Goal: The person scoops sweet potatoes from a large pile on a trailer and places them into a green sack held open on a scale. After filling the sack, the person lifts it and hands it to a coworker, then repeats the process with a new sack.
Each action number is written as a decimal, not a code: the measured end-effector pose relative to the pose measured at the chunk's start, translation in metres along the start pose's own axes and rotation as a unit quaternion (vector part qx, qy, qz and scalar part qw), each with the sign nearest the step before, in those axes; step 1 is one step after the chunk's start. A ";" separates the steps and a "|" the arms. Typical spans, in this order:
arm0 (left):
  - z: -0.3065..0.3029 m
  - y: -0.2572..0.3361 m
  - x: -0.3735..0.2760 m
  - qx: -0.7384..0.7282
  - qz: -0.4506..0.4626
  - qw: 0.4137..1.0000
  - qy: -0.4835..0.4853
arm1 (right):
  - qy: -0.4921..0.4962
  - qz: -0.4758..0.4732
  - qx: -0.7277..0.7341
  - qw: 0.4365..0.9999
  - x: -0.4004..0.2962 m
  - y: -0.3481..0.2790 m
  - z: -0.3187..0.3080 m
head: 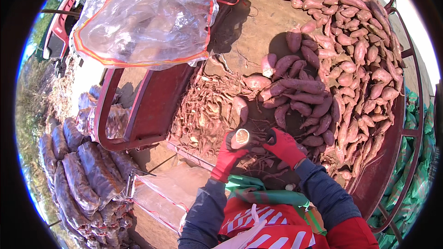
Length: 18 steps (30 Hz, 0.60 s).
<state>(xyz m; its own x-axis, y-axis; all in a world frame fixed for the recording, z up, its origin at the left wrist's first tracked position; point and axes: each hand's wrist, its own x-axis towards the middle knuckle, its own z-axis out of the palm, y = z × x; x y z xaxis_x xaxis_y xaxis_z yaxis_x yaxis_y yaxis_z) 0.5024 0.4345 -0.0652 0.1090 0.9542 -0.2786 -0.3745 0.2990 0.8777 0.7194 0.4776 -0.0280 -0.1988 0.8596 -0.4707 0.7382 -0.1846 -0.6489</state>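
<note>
My left hand, in a red and black work glove, grips a sweet potato whose pale cut end faces up. Just to the right is my right hand, gloved alike, with thumb and fingers curled close together. Whether something small sits between those fingers is too unclear to see. Beyond the hands, a loose cluster of sweet potatoes lies in shadow on the red metal bed. Thin roots and trimmed ends are heaped to the left of it.
A large pile of sweet potatoes fills the right side, against a metal rail. Clear plastic bags hang over the left side wall. Filled bags are stacked at lower left, near an open plastic bag on a frame.
</note>
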 end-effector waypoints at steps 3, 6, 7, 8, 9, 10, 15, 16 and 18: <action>0.005 0.004 -0.005 -0.042 -0.046 0.997 0.039 | 0.022 -0.005 0.060 0.998 -0.006 0.010 0.011; 0.030 0.013 -0.004 -0.335 -0.134 0.930 0.066 | -0.015 -0.085 0.193 0.977 -0.009 0.010 0.015; 0.032 0.015 -0.008 0.022 -0.024 0.999 -0.027 | -0.038 -0.123 0.246 0.961 -0.011 0.009 0.018; 0.032 0.019 -0.011 0.369 0.119 0.921 -0.024 | -0.042 -0.101 0.245 0.963 -0.014 -0.008 0.009; 0.042 0.032 -0.010 0.334 0.088 0.937 -0.047 | -0.046 -0.078 0.244 0.965 -0.016 -0.023 -0.001; 0.057 0.049 -0.007 0.295 0.059 0.951 -0.073 | -0.040 -0.054 0.243 0.968 -0.021 -0.029 -0.015; 0.063 0.047 -0.009 0.068 -0.077 0.993 -0.053 | 0.043 -0.079 0.453 0.887 -0.001 0.037 -0.008; 0.045 0.026 -0.020 0.197 -0.076 0.971 -0.110 | 0.000 -0.044 0.531 0.846 -0.003 0.033 -0.017; 0.031 -0.004 -0.052 0.519 -0.012 0.826 -0.222 | -0.078 -0.008 0.647 0.758 -0.020 0.016 -0.053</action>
<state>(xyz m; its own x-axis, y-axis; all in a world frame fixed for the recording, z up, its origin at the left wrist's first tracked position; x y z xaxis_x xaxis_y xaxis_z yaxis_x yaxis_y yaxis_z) 0.5270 0.3843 -0.0420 0.5171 0.7884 -0.3332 0.5981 -0.0544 0.7996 0.7694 0.4826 0.0032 -0.3500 0.8185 -0.4556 -0.4964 -0.5745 -0.6509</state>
